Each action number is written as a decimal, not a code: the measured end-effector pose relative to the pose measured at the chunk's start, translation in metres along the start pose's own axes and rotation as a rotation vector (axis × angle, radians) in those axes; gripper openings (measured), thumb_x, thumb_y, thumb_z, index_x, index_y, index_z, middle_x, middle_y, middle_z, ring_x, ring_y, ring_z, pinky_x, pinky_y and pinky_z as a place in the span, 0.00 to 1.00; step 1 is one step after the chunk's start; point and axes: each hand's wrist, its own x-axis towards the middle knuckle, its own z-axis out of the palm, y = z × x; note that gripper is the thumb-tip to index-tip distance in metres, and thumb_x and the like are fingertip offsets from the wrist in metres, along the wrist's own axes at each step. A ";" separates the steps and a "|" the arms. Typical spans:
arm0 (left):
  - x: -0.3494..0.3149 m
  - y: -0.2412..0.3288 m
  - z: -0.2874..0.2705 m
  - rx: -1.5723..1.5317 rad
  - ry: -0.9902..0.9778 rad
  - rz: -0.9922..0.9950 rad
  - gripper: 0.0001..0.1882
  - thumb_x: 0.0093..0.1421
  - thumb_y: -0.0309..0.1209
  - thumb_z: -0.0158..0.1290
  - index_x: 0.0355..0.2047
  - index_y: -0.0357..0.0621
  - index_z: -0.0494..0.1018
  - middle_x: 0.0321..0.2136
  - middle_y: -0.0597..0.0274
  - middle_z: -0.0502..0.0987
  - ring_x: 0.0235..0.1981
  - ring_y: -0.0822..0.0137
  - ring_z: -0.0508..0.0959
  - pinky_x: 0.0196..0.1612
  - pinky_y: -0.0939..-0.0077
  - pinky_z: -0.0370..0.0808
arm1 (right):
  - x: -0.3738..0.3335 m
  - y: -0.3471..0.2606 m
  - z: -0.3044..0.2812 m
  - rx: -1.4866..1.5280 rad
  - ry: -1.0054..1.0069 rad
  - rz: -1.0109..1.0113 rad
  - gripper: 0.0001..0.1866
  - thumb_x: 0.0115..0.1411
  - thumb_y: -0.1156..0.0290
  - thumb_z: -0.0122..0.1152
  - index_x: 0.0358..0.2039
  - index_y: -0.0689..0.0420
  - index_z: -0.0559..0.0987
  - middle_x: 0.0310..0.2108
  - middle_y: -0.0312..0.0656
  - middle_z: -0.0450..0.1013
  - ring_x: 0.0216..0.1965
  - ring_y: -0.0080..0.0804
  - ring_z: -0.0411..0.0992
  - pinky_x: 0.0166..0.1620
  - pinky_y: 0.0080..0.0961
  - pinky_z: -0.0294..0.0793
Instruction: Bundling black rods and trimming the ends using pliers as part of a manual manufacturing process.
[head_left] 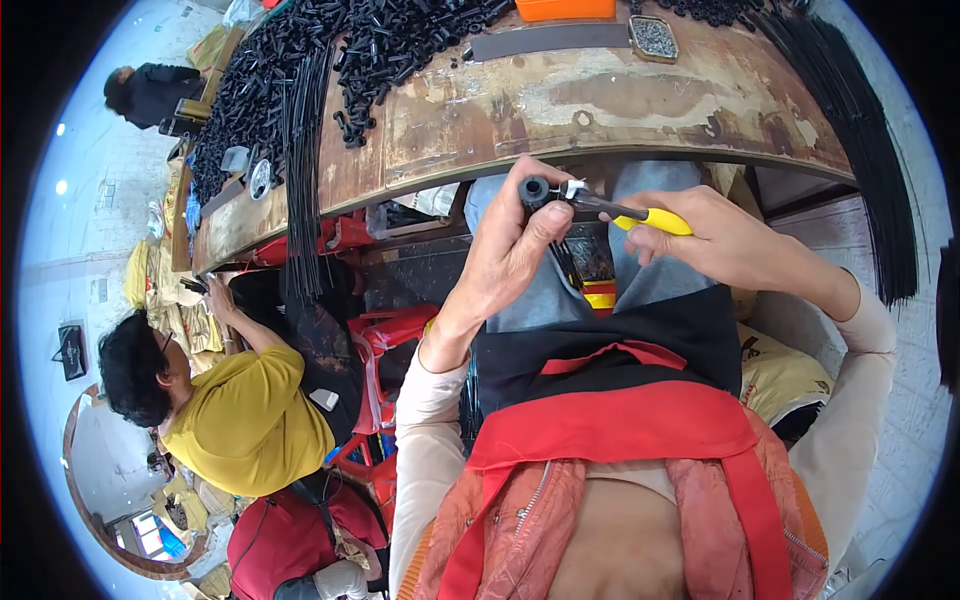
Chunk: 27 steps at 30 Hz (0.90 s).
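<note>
In front of my lap, my left hand [515,235] is closed around a black tubular part [534,190] with a round hollow end. A small white and metal piece [573,188] sits at its side by my thumb. My right hand [705,232] grips the yellow handle of a screwdriver [655,220]. Its dark shaft points left, and its tip meets or nearly meets the small piece; the exact contact is too small to tell. Both hands are over my grey trousers, short of the bench's near edge.
Beyond my hands stands a worn wooden bench [480,115]. It bears a heap of black plastic parts [400,45], a grey strip [550,42], a tray of small metal pieces [654,38] and an orange bin [565,9]. Black rods [850,110] overhang at right. A co-worker [245,415] sits at left.
</note>
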 end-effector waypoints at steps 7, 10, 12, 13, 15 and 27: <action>-0.004 0.007 0.002 0.036 0.022 -0.079 0.17 0.68 0.44 0.47 0.37 0.39 0.64 0.23 0.69 0.64 0.25 0.77 0.62 0.29 0.82 0.61 | -0.005 -0.019 -0.011 0.005 -0.121 0.059 0.21 0.68 0.56 0.48 0.38 0.65 0.73 0.24 0.42 0.75 0.28 0.28 0.74 0.35 0.27 0.71; -0.002 0.005 0.002 0.037 -0.020 -0.017 0.19 0.67 0.46 0.48 0.37 0.40 0.65 0.25 0.68 0.65 0.26 0.77 0.64 0.30 0.82 0.61 | -0.003 -0.026 -0.016 0.116 -0.230 0.175 0.20 0.69 0.56 0.47 0.33 0.63 0.72 0.21 0.37 0.73 0.23 0.24 0.72 0.29 0.23 0.70; 0.000 0.005 0.000 0.004 -0.090 -0.016 0.15 0.68 0.40 0.49 0.39 0.40 0.65 0.27 0.69 0.66 0.29 0.79 0.63 0.32 0.83 0.62 | -0.003 -0.028 -0.019 0.194 -0.299 0.279 0.20 0.70 0.56 0.47 0.31 0.62 0.72 0.19 0.36 0.71 0.20 0.22 0.70 0.26 0.20 0.68; 0.001 0.006 -0.001 -0.025 -0.165 -0.012 0.11 0.68 0.35 0.49 0.40 0.41 0.64 0.29 0.69 0.66 0.32 0.80 0.63 0.35 0.83 0.63 | -0.004 -0.027 -0.021 0.243 -0.347 0.337 0.20 0.69 0.56 0.47 0.30 0.60 0.72 0.19 0.35 0.69 0.18 0.20 0.68 0.24 0.19 0.66; -0.004 0.009 -0.002 -0.050 -0.192 -0.053 0.10 0.68 0.34 0.49 0.39 0.40 0.65 0.30 0.68 0.67 0.33 0.79 0.64 0.36 0.82 0.64 | -0.006 -0.028 -0.021 0.286 -0.385 0.406 0.20 0.69 0.55 0.48 0.28 0.59 0.72 0.18 0.34 0.68 0.17 0.18 0.66 0.21 0.17 0.64; 0.039 -0.021 -0.007 -0.021 0.143 0.082 0.27 0.72 0.44 0.38 0.61 0.35 0.60 0.26 0.69 0.62 0.28 0.76 0.61 0.33 0.82 0.61 | 0.096 0.130 -0.140 -0.918 0.641 -0.186 0.14 0.50 0.75 0.59 0.39 0.58 0.77 0.34 0.46 0.74 0.36 0.48 0.74 0.37 0.39 0.73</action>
